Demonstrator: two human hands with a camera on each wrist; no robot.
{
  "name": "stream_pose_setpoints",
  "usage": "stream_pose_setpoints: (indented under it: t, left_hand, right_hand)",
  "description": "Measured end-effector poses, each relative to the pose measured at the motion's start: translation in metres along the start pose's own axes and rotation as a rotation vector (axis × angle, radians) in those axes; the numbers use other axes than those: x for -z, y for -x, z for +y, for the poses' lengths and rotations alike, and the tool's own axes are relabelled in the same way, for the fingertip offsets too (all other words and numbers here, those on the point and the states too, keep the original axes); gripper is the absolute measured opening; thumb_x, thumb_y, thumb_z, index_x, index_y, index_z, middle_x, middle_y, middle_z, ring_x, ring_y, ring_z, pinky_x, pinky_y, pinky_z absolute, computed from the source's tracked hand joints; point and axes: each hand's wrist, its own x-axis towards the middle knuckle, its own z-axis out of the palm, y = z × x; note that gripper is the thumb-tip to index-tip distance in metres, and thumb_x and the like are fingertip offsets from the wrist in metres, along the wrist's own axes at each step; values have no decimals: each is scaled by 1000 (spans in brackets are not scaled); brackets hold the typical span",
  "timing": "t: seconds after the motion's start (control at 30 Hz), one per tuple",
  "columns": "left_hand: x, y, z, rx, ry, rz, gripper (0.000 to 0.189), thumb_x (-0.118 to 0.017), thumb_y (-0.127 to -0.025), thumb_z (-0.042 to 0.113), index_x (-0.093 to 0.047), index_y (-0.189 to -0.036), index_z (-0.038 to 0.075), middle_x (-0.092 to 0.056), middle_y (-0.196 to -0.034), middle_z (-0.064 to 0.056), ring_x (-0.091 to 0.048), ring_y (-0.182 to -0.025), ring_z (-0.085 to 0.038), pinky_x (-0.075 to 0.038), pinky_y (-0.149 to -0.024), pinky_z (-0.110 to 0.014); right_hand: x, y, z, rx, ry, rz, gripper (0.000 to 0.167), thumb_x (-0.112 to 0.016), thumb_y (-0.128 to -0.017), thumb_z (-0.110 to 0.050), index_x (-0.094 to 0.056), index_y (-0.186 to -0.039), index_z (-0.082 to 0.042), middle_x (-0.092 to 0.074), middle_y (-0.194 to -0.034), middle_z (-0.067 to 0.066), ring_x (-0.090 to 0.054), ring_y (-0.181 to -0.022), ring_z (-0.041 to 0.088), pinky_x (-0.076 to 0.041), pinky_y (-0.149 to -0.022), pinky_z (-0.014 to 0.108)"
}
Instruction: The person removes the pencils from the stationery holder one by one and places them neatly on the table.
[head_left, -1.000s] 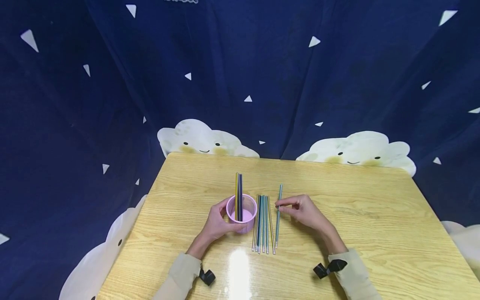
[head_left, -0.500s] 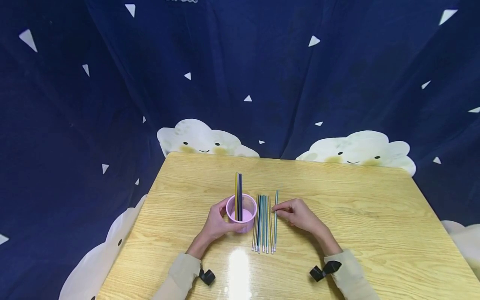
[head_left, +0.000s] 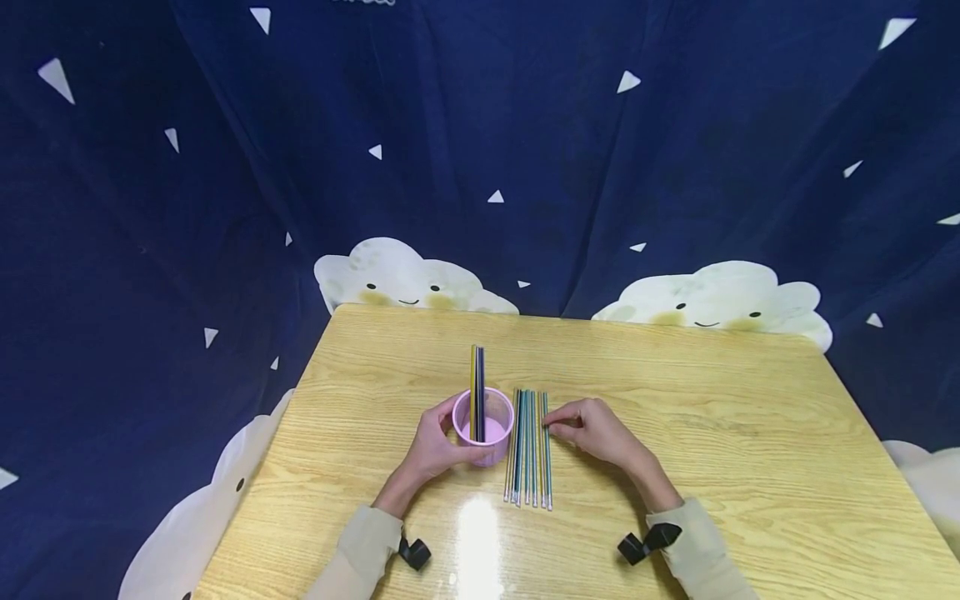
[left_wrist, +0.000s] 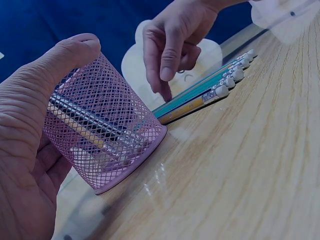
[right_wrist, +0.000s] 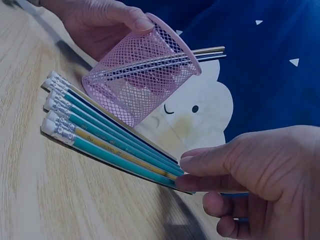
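A pink mesh pencil cup [head_left: 497, 457] stands on the table, gripped around its side by my left hand [head_left: 435, 440]. Inside it lean a yellow pencil [head_left: 472, 371] and dark pencils [head_left: 482, 375], rising above the rim. Just right of the cup lies a row of green, yellow and dark pencils [right_wrist: 95, 117], their white eraser ends [left_wrist: 221, 91] toward me. My right hand [head_left: 597, 429] pinches the outermost green pencil [right_wrist: 112, 159] at the row's right side, thumb and index finger at its far part. That pencil lies parallel, close beside a yellow one.
The wooden table [head_left: 750, 450] extends well to both sides. A dark blue curtain [head_left: 465, 100] with white triangles and smiling clouds [head_left: 716, 292] hangs behind its far edge. A black wrist camera [head_left: 415, 553] sits at the left cuff, another at the right.
My right hand has brought the green pencil left against the row and drawn it toward me, its eraser end now level with the others. The left hand and cup have stayed put.
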Motion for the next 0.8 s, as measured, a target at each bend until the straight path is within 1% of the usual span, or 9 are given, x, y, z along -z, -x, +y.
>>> stream_pose_setpoints:
  t: [0.07, 0.13, 0.17, 0.27, 0.37, 0.4, 0.43, 0.6, 0.8]
  left_hand:
    - [0, 0, 0, -5, 3, -3, 86, -95, -65, -1, -59, -143, 1, -65, -138, -22, -63, -125, -36, -51, -110, -33]
    - [0, 0, 0, -9, 5, -5, 85, -95, -66, 0, -59, -143, 1, -65, -137, -24, -64, -124, -36, -52, -110, -34]
    - [0, 0, 0, -9, 4, -6, 85, -95, -66, 0, -59, -143, 0, -65, -137, -24, -64, -123, -35, -52, -110, -34]
    - [0, 0, 1, 5, -4, -2, 86, -95, -66, 0, -59, -144, 0, -66, -138, -21, -64, -125, -33, -51, -111, -35]
    - [0, 0, 1, 16, -13, 1, 87, -95, -65, 0, -58, -144, 0, -65, -139, -19, -63, -126, -32, -50, -113, -38]
    - [0, 0, 1, 18, -14, 2, 88, -95, -65, 0, -58, -144, -1, -65, -139, -19, -63, -127, -32, -49, -113, -39]
    - [0, 0, 1, 18, -15, 3, 88, -95, -65, -1, -58, -144, -1, -65, -139, -20, -63, -127, -32, -49, -113, -40]
    - [0, 1, 0, 5, -20, 2, 87, -95, -65, -1, -58, -144, -2, -65, -139, -22, -63, -126, -34, -49, -113, -42]
    - [1, 1, 1, -3, -13, -6, 86, -95, -67, 2, -58, -144, -1, -65, -139, -20, -63, -127, -31, -49, -114, -43]
  right_hand:
    - [0, 0, -1, -3, -23, 13, 21, -72, -98, -9, -78, -117, -4, -78, -103, 10, -51, -48, 5, -44, -45, 20]
    - [0, 0, -1, 19, -35, 43, 27, -73, -98, -11, -76, -123, -4, -77, -111, 13, -46, -47, 1, -41, -44, 19]
    - [-1, -1, -1, 41, -34, 65, 31, -73, -98, -12, -74, -128, -4, -76, -117, 15, -48, -52, -1, -43, -46, 18]
    - [-2, -2, -4, 107, -47, 113, 42, -73, -98, -13, -66, -139, -5, -70, -133, 16, -41, -53, -2, -42, -48, 18]
    - [-5, -4, -8, 164, -75, 127, 48, -72, -100, -15, -60, -146, -8, -65, -142, 17, -36, -52, -1, -41, -50, 20]
    - [-6, -4, -10, 174, -95, 124, 49, -72, -100, -15, -60, -147, -9, -64, -143, 18, -31, -49, 0, -38, -48, 21]
    - [-7, -5, -11, 186, -111, 123, 48, -72, -100, -15, -60, -147, -10, -63, -144, 18, -30, -49, 1, -38, -47, 21]
    - [-13, -9, -19, 246, -149, 126, 45, -71, -100, -12, -63, -144, -13, -58, -150, 16, -35, -55, 1, -41, -49, 21]
    - [-16, -14, -29, 299, -154, 128, 45, -71, -100, -10, -64, -144, -13, -57, -151, 15, -32, -53, 2, -35, -46, 21]
